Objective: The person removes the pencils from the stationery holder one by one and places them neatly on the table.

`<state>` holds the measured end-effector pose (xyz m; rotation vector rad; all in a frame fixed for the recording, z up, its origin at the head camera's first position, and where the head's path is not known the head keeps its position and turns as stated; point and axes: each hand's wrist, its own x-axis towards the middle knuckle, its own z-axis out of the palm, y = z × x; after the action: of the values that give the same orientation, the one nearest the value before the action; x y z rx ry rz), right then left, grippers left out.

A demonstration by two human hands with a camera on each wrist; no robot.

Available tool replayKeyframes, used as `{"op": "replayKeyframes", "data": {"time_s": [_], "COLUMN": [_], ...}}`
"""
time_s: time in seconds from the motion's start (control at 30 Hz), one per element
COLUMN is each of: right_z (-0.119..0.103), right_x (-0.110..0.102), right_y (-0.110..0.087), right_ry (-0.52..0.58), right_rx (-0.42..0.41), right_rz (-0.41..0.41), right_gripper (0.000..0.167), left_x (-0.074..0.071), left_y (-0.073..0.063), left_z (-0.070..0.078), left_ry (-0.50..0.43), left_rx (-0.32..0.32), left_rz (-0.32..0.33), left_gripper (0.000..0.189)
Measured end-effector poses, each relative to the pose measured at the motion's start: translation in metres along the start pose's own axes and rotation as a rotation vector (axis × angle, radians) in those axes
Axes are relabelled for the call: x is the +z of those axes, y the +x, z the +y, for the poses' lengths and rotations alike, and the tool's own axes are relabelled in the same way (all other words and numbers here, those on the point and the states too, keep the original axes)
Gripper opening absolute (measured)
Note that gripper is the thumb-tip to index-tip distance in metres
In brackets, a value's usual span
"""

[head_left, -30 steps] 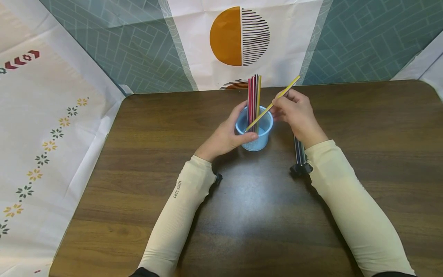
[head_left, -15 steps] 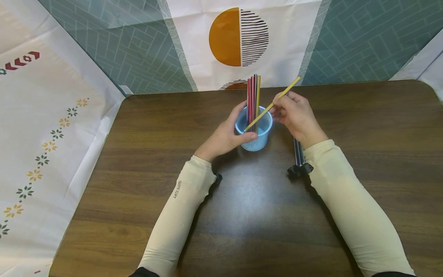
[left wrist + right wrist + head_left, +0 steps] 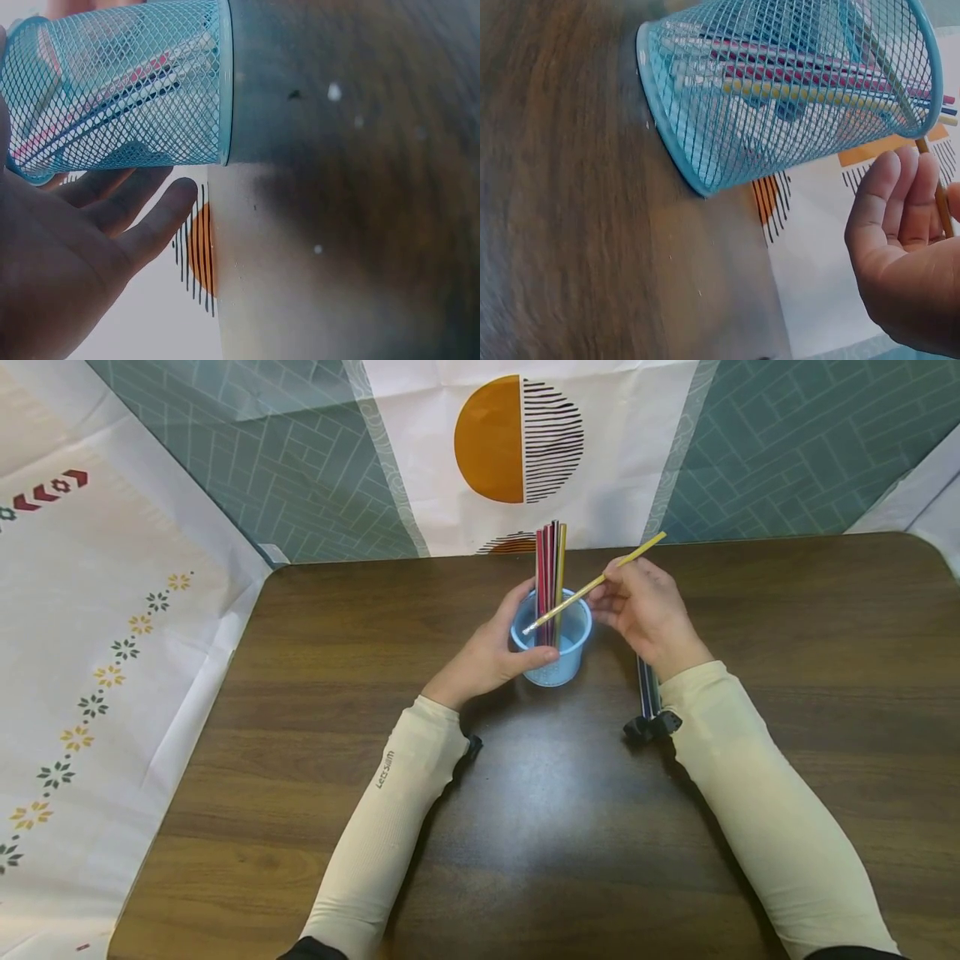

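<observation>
Sticks (image 3: 550,556) stand in a cup (image 3: 553,675) on a table (image 3: 525,843), behind which hangs a sheet (image 3: 633,427).

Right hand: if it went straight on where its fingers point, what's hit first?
Most likely the blue mesh cup, at the rim on that side: the right hand has its lower fingers right beside it. Depth makes actual contact hard to tell. Its yellow stick slants across the mouth.

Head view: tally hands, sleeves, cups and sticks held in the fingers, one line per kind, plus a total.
Hands: 2 (left hand, right hand)
Sleeves: 2 (left sleeve, right sleeve)
Cups: 1 (blue cup)
Held sticks: 1 (yellow stick)
Total: 6
</observation>
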<state>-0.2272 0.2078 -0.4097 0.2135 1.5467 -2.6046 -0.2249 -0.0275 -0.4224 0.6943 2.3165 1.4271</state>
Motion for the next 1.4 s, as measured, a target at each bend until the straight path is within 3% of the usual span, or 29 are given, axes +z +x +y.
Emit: {"op": "replayKeyframes", "data": {"time_s": [0.23,0.63,0.83,1.1,1.27,1.4], "right_z": [-0.014,-0.039,-0.052,-0.068,-0.071,-0.071], "right_x": [-0.002,-0.014,-0.025,-0.043,-0.05,-0.052], "right_y": [-0.003,-0.009,-0.009,-0.01,-0.009,-0.009], "right_ry": [0.057,0.155,0.07,-0.141,-0.238,-0.283], "right_rx": [-0.113,-0.211,-0.25,-0.223,-0.21,-0.202], "right_rz": [0.024,0.028,0.104,0.197,0.185,0.173], "right_gripper": [0.006,0.012,0.011,0.051,0.078,0.084], "left_x": [0.0,-0.001,0.0,0.0,0.0,0.0], "left_y": [0.001,-0.001,-0.001,-0.001,0.0,-0.001], "left_z": [0.0,-0.001,-0.001,0.0,-0.001,-0.001], "left_ry": [0.019,0.028,0.018,0.039,0.032,0.029], "left_rx": [0.028,0.02,0.031,0.018,0.017,0.014], "left_rz": [0.004,0.008,0.011,0.012,0.011,0.01], "left_gripper": [0.096,0.095,0.096,0.097,0.097,0.096]}}
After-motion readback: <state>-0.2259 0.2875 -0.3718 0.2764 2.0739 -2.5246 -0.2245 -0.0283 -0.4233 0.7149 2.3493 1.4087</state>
